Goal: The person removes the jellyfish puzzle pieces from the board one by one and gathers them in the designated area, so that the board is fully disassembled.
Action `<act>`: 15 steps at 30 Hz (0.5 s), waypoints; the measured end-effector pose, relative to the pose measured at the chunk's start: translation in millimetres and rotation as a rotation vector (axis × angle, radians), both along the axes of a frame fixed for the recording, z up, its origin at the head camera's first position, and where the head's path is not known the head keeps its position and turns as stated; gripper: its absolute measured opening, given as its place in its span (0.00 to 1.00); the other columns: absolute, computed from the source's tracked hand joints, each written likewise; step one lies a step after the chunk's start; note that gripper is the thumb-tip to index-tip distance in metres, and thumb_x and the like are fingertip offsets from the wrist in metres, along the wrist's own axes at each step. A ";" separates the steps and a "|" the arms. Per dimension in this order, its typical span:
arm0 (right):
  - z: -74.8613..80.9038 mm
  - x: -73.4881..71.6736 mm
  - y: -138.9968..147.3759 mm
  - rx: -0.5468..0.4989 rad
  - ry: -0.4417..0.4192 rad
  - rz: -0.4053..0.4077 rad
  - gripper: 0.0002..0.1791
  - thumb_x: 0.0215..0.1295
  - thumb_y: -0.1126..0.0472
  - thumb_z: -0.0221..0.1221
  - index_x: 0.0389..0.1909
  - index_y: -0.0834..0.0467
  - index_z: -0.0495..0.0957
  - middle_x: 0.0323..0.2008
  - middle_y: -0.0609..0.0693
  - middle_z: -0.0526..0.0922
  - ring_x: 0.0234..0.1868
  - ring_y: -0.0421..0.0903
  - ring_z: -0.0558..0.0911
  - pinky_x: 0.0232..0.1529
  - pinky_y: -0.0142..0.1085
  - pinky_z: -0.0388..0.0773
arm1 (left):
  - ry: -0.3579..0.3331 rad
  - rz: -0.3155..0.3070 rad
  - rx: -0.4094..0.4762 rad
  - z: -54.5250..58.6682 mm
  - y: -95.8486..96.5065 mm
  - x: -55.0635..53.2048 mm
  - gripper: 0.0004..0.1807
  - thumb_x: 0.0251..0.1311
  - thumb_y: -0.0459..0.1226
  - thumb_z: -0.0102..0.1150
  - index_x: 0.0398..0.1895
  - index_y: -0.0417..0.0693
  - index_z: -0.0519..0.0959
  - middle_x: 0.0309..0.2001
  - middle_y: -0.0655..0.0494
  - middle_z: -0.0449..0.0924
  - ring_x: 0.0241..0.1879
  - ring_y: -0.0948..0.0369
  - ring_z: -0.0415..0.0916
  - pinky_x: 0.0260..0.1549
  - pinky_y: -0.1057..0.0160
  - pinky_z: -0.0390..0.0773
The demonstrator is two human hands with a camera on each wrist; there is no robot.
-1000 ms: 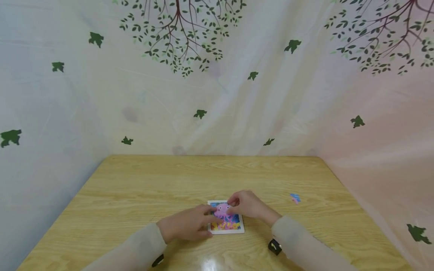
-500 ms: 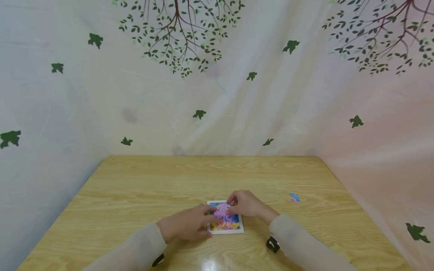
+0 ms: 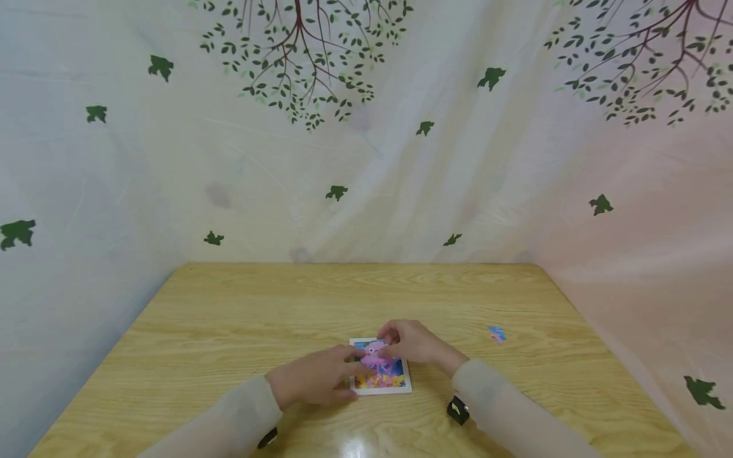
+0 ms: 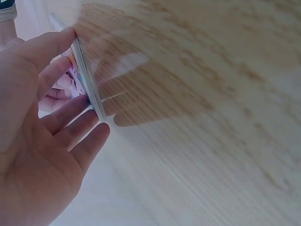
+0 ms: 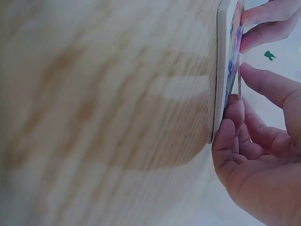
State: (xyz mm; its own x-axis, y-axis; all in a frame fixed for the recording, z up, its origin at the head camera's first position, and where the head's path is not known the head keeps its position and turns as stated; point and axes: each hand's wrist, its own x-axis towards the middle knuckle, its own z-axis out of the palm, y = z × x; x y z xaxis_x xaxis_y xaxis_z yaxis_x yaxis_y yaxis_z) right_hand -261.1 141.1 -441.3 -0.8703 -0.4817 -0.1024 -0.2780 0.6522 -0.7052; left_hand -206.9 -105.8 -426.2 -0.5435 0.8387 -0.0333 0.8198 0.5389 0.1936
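A small jigsaw puzzle in a white tray frame (image 3: pixel 392 391), showing a pink octopus over colourful coral, lies flat on the table in the head view. My left hand (image 3: pixel 317 378) rests at its left side, thumb at the near corner and fairly straight fingertips on the picture. My right hand (image 3: pixel 420 343) is over the upper right of the picture, pinching a thin puzzle piece (image 5: pixel 239 84) between thumb and fingers. In the right wrist view that piece stands tilted, edge-on, just above the board; its printed face is mostly hidden. Other right-hand fingers touch the frame's edge.
Another loose puzzle piece (image 3: pixel 497 334), blue and pink, lies on the wooden table (image 3: pixel 258 305) to the right of the frame. Pale cloth with printed leaves and branches (image 3: pixel 366 210) hangs behind and along both sides of the table.
My right hand has shifted slightly left over the puzzle with the pinched piece, which now covers more of the octopus's head. My left hand stays in place.
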 end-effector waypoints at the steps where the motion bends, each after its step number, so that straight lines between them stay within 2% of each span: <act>1: 0.1 -0.1 -0.1 0.003 0.004 0.003 0.15 0.65 0.58 0.71 0.49 0.60 0.83 0.35 0.45 0.80 0.37 0.41 0.76 0.39 0.34 0.77 | 0.002 0.002 -0.004 -0.1 -0.1 -0.3 0.24 0.70 0.44 0.66 0.68 0.53 0.78 0.70 0.44 0.72 0.65 0.52 0.73 0.65 0.58 0.75; 8: 0.8 -1.3 -2.2 0.007 -0.001 -0.001 0.13 0.64 0.60 0.71 0.47 0.61 0.85 0.33 0.45 0.79 0.36 0.42 0.75 0.38 0.33 0.75 | -0.005 0.021 -0.046 0.6 0.4 -1.2 0.30 0.71 0.46 0.64 0.75 0.54 0.72 0.70 0.47 0.72 0.66 0.54 0.72 0.66 0.57 0.74; 15: -1.1 -2.5 -1.9 -0.011 -0.002 0.048 0.06 0.65 0.62 0.70 0.39 0.59 0.83 0.31 0.45 0.81 0.34 0.41 0.77 0.38 0.33 0.76 | -0.021 0.018 -0.036 0.9 0.3 -1.7 0.29 0.71 0.45 0.65 0.73 0.53 0.74 0.69 0.46 0.72 0.64 0.55 0.73 0.65 0.58 0.75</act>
State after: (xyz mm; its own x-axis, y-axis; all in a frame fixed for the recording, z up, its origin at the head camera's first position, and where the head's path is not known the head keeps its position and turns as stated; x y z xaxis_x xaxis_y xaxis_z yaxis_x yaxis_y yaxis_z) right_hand -263.6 139.2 -442.4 -0.8457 -0.5244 -0.0989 -0.3076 0.6305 -0.7127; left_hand -208.7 -105.5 -425.3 -0.5573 0.8270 -0.0743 0.8060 0.5603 0.1906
